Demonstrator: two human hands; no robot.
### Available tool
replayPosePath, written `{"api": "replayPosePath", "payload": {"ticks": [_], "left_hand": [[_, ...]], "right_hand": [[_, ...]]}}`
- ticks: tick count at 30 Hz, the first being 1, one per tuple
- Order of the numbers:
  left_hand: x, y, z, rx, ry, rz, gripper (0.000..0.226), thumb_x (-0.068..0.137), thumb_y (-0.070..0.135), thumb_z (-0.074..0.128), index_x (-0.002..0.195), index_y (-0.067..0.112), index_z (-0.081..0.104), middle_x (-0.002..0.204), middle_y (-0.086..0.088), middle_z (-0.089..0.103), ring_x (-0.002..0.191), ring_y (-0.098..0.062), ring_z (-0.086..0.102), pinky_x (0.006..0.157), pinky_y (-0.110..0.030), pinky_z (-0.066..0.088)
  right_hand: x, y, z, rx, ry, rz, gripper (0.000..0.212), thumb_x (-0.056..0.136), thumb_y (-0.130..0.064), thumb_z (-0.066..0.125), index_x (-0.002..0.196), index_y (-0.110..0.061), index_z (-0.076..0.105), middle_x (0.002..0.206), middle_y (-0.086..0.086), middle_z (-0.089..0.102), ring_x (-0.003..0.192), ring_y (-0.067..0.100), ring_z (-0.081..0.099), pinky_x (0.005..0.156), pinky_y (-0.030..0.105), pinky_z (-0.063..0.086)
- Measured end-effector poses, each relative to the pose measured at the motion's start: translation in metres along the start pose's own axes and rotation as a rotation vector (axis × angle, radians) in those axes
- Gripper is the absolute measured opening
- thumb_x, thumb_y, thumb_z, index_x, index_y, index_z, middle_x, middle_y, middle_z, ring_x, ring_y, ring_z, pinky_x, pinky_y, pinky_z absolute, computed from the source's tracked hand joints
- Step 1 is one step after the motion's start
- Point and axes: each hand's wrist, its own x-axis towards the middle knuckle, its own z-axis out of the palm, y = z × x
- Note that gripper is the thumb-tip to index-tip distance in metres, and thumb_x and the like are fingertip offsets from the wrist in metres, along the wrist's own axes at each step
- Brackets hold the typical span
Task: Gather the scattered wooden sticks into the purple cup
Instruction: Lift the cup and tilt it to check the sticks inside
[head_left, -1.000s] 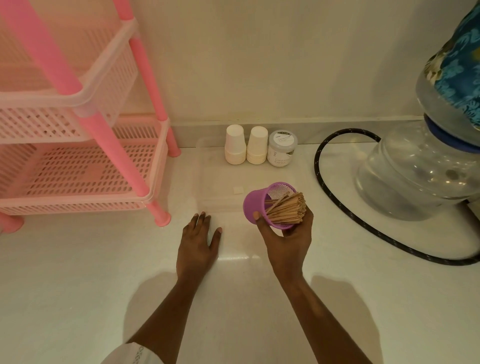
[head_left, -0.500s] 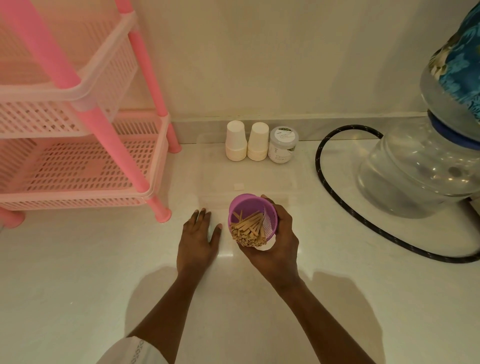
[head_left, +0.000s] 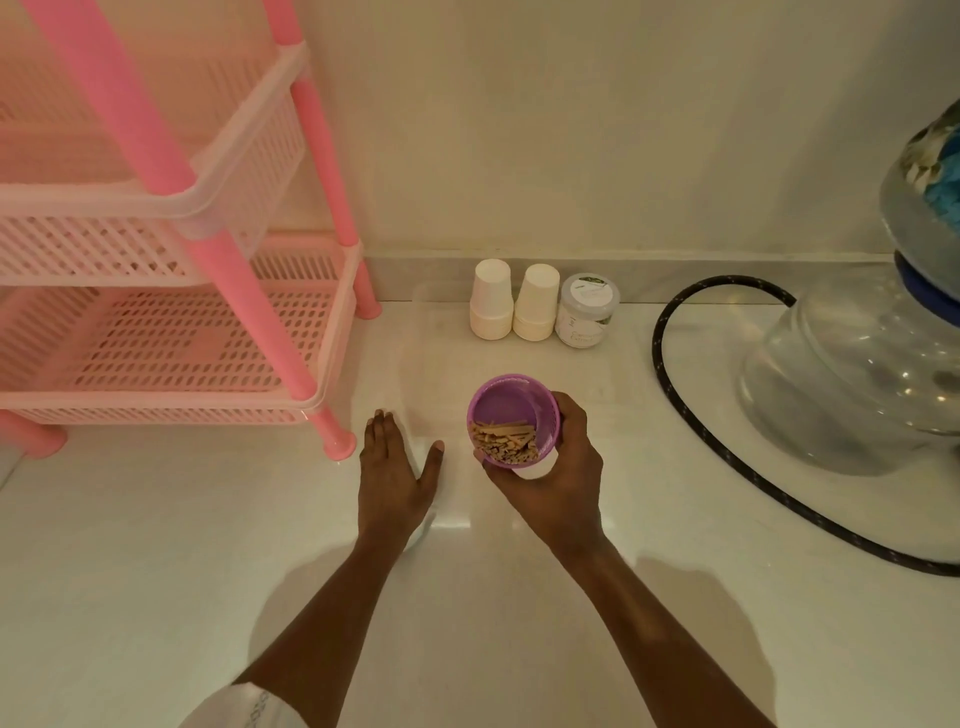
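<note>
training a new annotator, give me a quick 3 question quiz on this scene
1. True or false: the purple plastic cup lies empty on the floor.
2. Which hand holds the cup? A) left B) right
3. Fill in: the left hand rests flat on the white ____.

Key:
1. False: the right hand holds it, with thin wooden sticks inside.
2. B
3. floor

Purple cup, mouth up, a bundle of wooden sticks inside against its near wall
</note>
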Motion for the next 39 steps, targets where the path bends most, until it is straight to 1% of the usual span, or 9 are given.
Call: {"api": "replayPosePath", "payload": {"ticks": [3, 7, 10, 15, 22, 26, 30, 35, 39], "left_hand": [[0.002, -0.001, 0.004, 0.083, 0.008, 0.014, 0.087, 0.098, 0.069, 0.032, 0.16, 0.01, 0.015, 0.167, -0.008, 0.021, 0.155, -0.024, 0.019, 0.125, -0.042, 0.024], [0.003, -0.002, 0.009, 0.13, 0.009, 0.003, 0.091, 0.094, 0.079, 0.021, 0.161, 0.017, 0.013, 0.168, -0.001, 0.018, 0.156, -0.017, 0.015, 0.127, -0.038, 0.018], [0.005, -0.002, 0.009, 0.129, 0.0, -0.006, 0.093, 0.092, 0.081, 0.018, 0.161, 0.02, 0.01, 0.169, 0.002, 0.014, 0.156, -0.015, 0.011, 0.127, -0.037, 0.016], [0.006, -0.001, 0.009, 0.139, 0.006, -0.015, 0.092, 0.093, 0.08, 0.02, 0.161, 0.02, 0.014, 0.168, 0.002, 0.018, 0.156, -0.015, 0.013, 0.127, -0.036, 0.014], [0.005, -0.002, 0.011, 0.168, 0.035, 0.004, 0.089, 0.095, 0.077, 0.027, 0.16, 0.017, 0.019, 0.166, 0.0, 0.025, 0.155, -0.017, 0.02, 0.125, -0.035, 0.018], [0.006, -0.003, 0.012, 0.174, 0.026, 0.003, 0.09, 0.094, 0.078, 0.024, 0.161, 0.018, 0.017, 0.167, 0.0, 0.022, 0.155, -0.016, 0.019, 0.126, -0.035, 0.018], [0.007, -0.003, 0.012, 0.164, 0.019, -0.002, 0.091, 0.093, 0.079, 0.023, 0.161, 0.019, 0.015, 0.168, 0.002, 0.019, 0.156, -0.015, 0.016, 0.125, -0.034, 0.013], [0.007, -0.003, 0.013, 0.155, 0.022, -0.004, 0.09, 0.093, 0.079, 0.023, 0.161, 0.019, 0.017, 0.168, 0.002, 0.021, 0.155, -0.014, 0.016, 0.124, -0.032, 0.011], [0.006, -0.003, 0.012, 0.145, 0.031, -0.006, 0.09, 0.093, 0.079, 0.021, 0.16, 0.019, 0.019, 0.167, 0.002, 0.022, 0.155, -0.014, 0.017, 0.125, -0.033, 0.013]], "right_hand": [[0.026, -0.001, 0.014, -0.004, 0.0, 0.005, 0.087, 0.067, -0.054, 0.09, 0.137, -0.048, 0.039, 0.131, -0.033, 0.051, 0.126, 0.006, 0.056, 0.088, 0.01, 0.053], [0.062, 0.005, 0.035, -0.041, -0.019, 0.023, 0.082, 0.065, -0.067, 0.084, 0.132, -0.052, 0.038, 0.127, -0.036, 0.052, 0.12, -0.002, 0.057, 0.087, 0.013, 0.055], [0.085, 0.018, 0.054, -0.069, -0.027, 0.073, 0.085, 0.061, -0.056, 0.092, 0.13, -0.035, 0.047, 0.127, -0.017, 0.06, 0.116, 0.008, 0.061, 0.088, 0.03, 0.061], [0.117, 0.04, 0.086, -0.084, -0.061, 0.161, 0.087, 0.059, -0.044, 0.097, 0.13, -0.021, 0.052, 0.126, -0.002, 0.063, 0.115, 0.017, 0.063, 0.091, 0.039, 0.061], [0.138, 0.068, 0.112, -0.08, -0.103, 0.293, 0.089, 0.058, -0.036, 0.099, 0.133, -0.019, 0.054, 0.132, -0.003, 0.065, 0.12, 0.018, 0.061, 0.1, 0.033, 0.055], [0.145, 0.069, 0.119, -0.084, -0.128, 0.318, 0.086, 0.06, -0.037, 0.097, 0.132, -0.02, 0.054, 0.13, -0.003, 0.065, 0.111, 0.008, 0.057, 0.097, 0.029, 0.053], [0.149, 0.07, 0.122, -0.091, -0.158, 0.372, 0.082, 0.062, -0.033, 0.098, 0.132, -0.015, 0.058, 0.127, -0.001, 0.065, 0.108, 0.013, 0.059, 0.085, 0.021, 0.052], [0.149, 0.08, 0.124, -0.249, -0.249, 0.469, 0.066, 0.07, -0.032, 0.094, 0.123, -0.006, 0.066, 0.122, 0.01, 0.071, 0.104, 0.025, 0.067, 0.078, 0.024, 0.05], [0.155, 0.082, 0.125, -0.296, -0.302, 0.524, 0.052, 0.078, -0.03, 0.088, 0.12, -0.007, 0.069, 0.117, 0.01, 0.073, 0.102, 0.026, 0.068, 0.086, 0.03, 0.052]]}}
